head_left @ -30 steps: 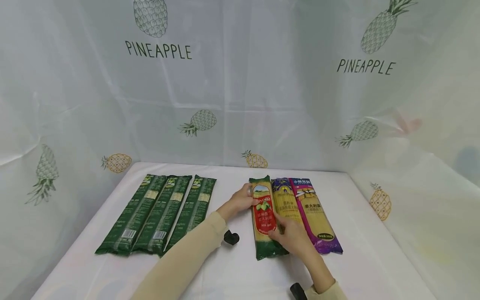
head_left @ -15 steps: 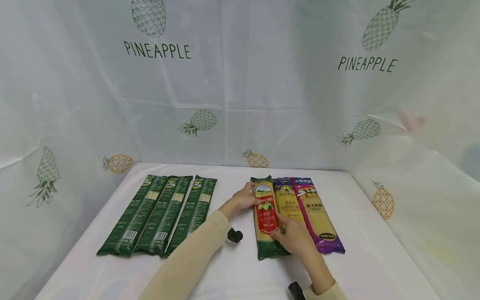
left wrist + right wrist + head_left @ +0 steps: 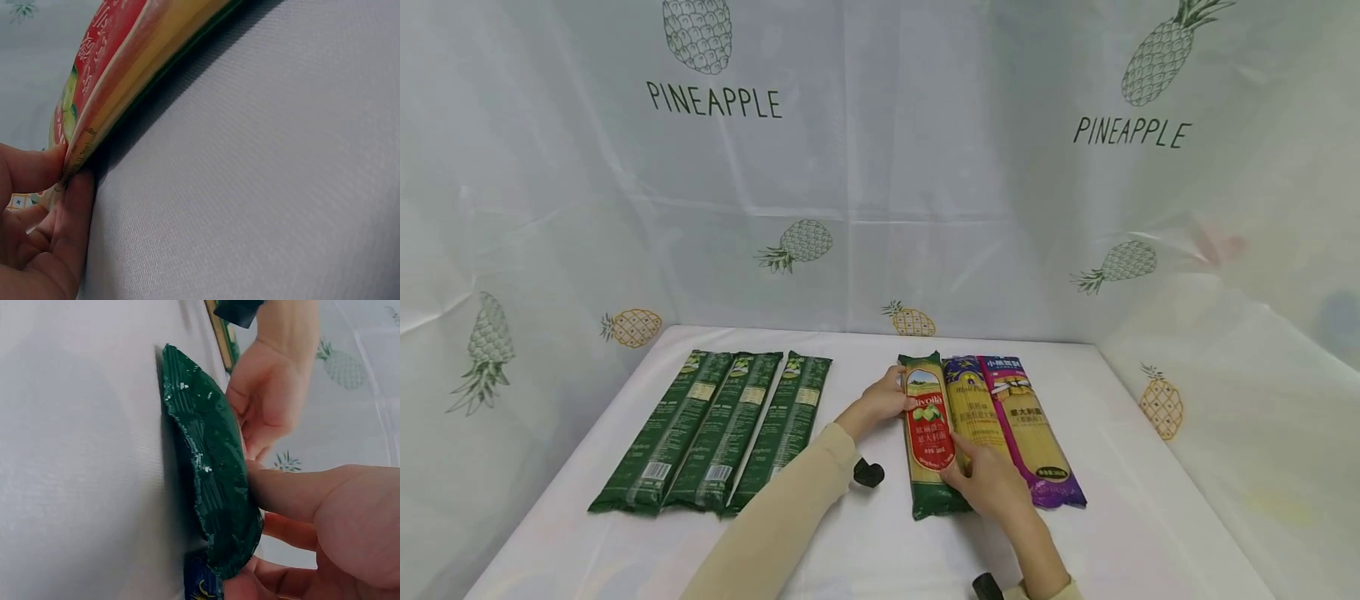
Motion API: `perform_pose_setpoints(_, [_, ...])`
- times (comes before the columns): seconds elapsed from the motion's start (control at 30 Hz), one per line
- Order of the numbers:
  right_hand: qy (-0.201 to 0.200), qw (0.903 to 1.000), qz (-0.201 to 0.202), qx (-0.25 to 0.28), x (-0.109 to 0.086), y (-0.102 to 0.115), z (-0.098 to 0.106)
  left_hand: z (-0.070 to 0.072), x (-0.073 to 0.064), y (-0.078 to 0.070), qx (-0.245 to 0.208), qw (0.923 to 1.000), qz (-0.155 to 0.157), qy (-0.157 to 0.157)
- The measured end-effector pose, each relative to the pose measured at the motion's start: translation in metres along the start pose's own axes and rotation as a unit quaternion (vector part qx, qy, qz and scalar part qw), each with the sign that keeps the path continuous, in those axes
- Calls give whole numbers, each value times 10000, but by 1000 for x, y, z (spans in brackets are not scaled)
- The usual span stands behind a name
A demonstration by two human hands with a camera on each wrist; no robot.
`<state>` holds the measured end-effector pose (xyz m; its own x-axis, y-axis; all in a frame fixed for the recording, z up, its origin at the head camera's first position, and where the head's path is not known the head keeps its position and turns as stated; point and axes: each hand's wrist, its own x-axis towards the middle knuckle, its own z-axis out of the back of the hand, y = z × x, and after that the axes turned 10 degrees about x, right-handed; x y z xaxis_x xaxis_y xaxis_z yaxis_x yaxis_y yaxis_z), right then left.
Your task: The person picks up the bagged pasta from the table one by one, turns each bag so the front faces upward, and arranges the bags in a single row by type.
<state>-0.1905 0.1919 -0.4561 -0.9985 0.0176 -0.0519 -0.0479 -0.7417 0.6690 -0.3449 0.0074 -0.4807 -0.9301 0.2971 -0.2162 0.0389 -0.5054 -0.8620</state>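
A spaghetti pack with a red label and green ends lies lengthwise on the right half of the table. My left hand pinches its left edge near the upper part; the left wrist view shows the thumb above and fingers below that edge. At the lower right edge, my right hand grips the pack, thumb on top and fingers at the side, as the right wrist view shows beside the crimped green end. A yellow pasta pack with a blue top lies right alongside, partly covered by my right hand.
Beyond the yellow pack lies a pink and purple pasta pack. On the left, three green spaghetti packs lie side by side, the nearest partly behind my left sleeve. A pineapple-print curtain encloses the white table.
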Motion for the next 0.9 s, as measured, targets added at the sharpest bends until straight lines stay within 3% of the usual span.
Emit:
perform_pose_setpoints(0.17, [-42,9999,81,84,0,-1,-1,1,-1,0,174,9998,-87,-11])
perform_pose_setpoints(0.27, [-84,9998,115,115,-1,-3,-1,2,-3,1,680,9973,-231,-119])
perform_pose_setpoints(0.4, [-139,9996,153,193,-4,-5,1,6,-9,3,1786,9815,-627,-298])
perform_pose_setpoints(0.5, [-126,9993,151,309,-7,-3,3,16,-13,4,2042,9762,-735,-20])
perform_pose_setpoints(0.6, [-163,9988,161,434,-12,3,4,34,-19,6,1744,9810,-676,523])
perform_pose_setpoints(0.7, [-201,9973,345,610,-21,13,2,57,-30,11,1460,9837,-678,805])
perform_pose_setpoints(0.8, [-57,9932,749,885,-27,26,-4,85,-41,17,1231,9873,-729,696])
perform_pose_setpoints(0.9, [394,9853,1094,1254,-30,39,-15,119,-52,24,1042,9909,-729,440])
